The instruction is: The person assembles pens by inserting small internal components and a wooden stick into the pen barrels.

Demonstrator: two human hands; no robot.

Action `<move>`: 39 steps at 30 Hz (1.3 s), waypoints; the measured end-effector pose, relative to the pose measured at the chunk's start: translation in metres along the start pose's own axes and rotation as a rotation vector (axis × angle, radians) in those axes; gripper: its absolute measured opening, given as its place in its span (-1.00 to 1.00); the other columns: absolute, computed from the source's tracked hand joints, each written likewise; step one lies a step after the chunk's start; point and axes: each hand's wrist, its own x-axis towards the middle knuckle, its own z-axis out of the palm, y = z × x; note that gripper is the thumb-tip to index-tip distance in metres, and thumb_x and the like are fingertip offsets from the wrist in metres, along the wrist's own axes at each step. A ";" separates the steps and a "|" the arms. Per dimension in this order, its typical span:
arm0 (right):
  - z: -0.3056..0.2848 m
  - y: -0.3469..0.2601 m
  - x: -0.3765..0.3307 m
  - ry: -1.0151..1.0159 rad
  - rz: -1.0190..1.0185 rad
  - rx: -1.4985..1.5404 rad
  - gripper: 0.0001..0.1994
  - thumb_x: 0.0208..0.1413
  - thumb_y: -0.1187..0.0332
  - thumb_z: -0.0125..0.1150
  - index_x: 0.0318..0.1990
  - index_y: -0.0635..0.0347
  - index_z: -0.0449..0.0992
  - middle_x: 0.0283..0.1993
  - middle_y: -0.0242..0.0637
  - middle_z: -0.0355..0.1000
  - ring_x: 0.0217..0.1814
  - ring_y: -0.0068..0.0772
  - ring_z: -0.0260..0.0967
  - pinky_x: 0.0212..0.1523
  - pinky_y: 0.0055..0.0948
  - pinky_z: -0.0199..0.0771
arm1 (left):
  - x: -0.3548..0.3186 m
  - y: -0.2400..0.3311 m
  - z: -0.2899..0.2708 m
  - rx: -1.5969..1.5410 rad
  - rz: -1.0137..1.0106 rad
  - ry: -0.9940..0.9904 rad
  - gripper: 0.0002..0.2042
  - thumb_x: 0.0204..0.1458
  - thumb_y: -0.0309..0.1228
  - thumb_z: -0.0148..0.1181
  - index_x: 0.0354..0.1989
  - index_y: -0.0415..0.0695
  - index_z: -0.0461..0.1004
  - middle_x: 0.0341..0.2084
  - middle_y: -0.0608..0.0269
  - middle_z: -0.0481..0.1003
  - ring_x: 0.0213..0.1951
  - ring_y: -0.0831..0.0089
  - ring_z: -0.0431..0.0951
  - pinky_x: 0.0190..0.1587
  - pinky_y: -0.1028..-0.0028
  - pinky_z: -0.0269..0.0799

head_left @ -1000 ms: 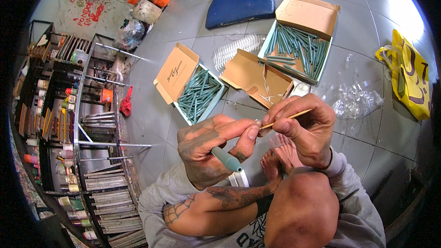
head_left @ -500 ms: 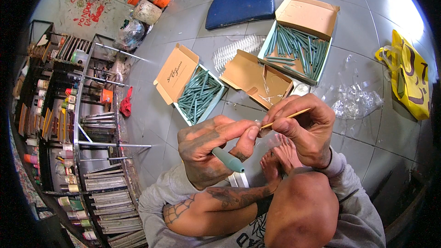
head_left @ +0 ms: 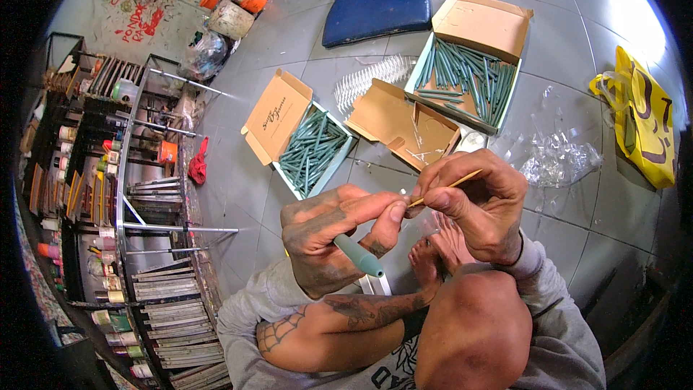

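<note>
A green tube (head_left: 359, 255) sits in the left hand (head_left: 321, 235), well above the floor, slanting down and to the right out of the curled fingers. It is a muted grey-green with a smooth, plain surface, round in section, narrowing toward its near end – a blunt tip with a small dark hole. The hand hides its other end.

The same hand's thumb and forefinger are pinched together at a tiny pale piece (head_left: 404, 191); its exact shape is too small to tell. Just beside it is the lower end of a slim wooden stick (head_left: 463, 180), straw-coloured, with its upper end tapering to a point. The right hand (head_left: 482, 209) has its thumb and fingers clamped on this stick, which slants up to the right.

Beyond the hands, a left box (head_left: 294, 97) and a right box (head_left: 484, 22) lie open on the grey tiled floor (head_left: 577, 227), both holding many green tubes of similar colour – jumbled in the left one, more aligned in the right. Between them is a smaller brown box (head_left: 382, 119) with a few thin white bits (head_left: 418, 152) inside. Crumpled clear plastic (head_left: 563, 162) and a yellow bag (head_left: 639, 126) lie to the right, a blue cushion (head_left: 379, 7) farther off.
</note>
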 end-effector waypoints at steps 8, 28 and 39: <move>0.002 0.003 0.000 0.016 -0.053 0.084 -0.89 0.16 0.61 0.25 -0.19 0.40 0.47 -0.26 -0.10 0.53 -0.19 -0.39 0.50 -0.14 -0.38 0.54 | 0.001 0.001 0.000 -0.008 0.001 0.001 -0.83 -0.04 -0.58 0.34 -0.23 -0.28 0.65 -0.46 0.13 0.64 -0.47 0.38 0.64 -0.43 0.48 0.53; -0.001 -0.003 0.002 -0.017 -0.011 -0.079 -0.93 0.09 0.57 0.33 -0.29 0.38 0.58 -0.28 -0.11 0.57 -0.22 -0.39 0.54 -0.20 -0.45 0.55 | -0.001 -0.002 0.001 -0.045 0.000 0.000 -0.84 -0.03 -0.60 0.34 -0.23 -0.30 0.65 -0.47 0.13 0.65 -0.49 0.41 0.64 -0.44 0.51 0.52; 0.008 -0.006 0.004 0.181 -0.034 -0.067 -0.87 0.29 0.49 -0.02 -0.08 0.30 0.37 -0.26 -0.15 0.48 -0.19 -0.43 0.43 -0.11 -0.44 0.43 | 0.001 -0.006 0.002 -0.010 -0.053 0.138 -0.89 0.00 -0.49 0.36 -0.29 -0.18 0.68 -0.51 0.29 0.63 -0.59 0.59 0.49 -0.59 0.56 0.31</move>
